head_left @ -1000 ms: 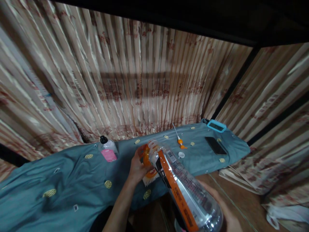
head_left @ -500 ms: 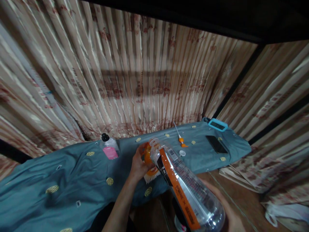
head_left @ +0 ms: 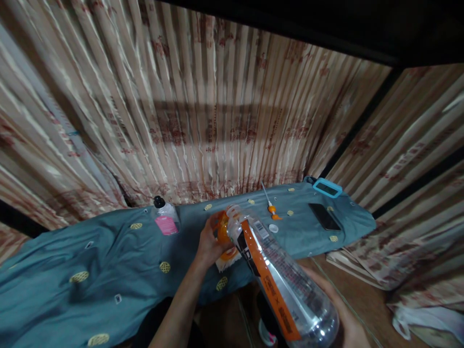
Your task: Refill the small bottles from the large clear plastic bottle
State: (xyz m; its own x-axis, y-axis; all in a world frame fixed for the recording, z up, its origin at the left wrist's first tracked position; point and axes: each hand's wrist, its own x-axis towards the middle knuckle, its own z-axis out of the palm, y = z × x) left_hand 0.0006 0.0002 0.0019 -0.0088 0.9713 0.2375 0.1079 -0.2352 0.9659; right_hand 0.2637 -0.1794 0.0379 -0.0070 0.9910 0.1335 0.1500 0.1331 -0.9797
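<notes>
The person's right hand (head_left: 342,319) is cupping the base of a big clear bottle (head_left: 281,280), fingers wrapped around the underside and clenched on it. The bottle is lying tilted, almost on its side, above the near edge of the blue cloth (head_left: 108,256). Its long axis is running from the base at lower right, close to the camera, up and away to the open neck at the middle of the view. An orange stripe (head_left: 268,285) is running the length of it.

The left hand (head_left: 210,244) is sitting right at that neck, fingers closed on an orange piece (head_left: 222,232) pressed against the bottle's mouth. What exactly the piece is I cannot tell from here; part of it is hidden behind the hand and the neck. So the left hand is the one nearer the opening and the right is carrying the weight at the far end.

Lying on the cloth beyond the neck are a small white cap (head_left: 273,228) and an orange-tipped stick (head_left: 270,203), both apart from the hands. Further right a dark phone (head_left: 324,216) is lying flat, and a small bottle with a pink label (head_left: 166,221) is standing to the left. Striped curtains (head_left: 203,111) are hanging behind everything.
</notes>
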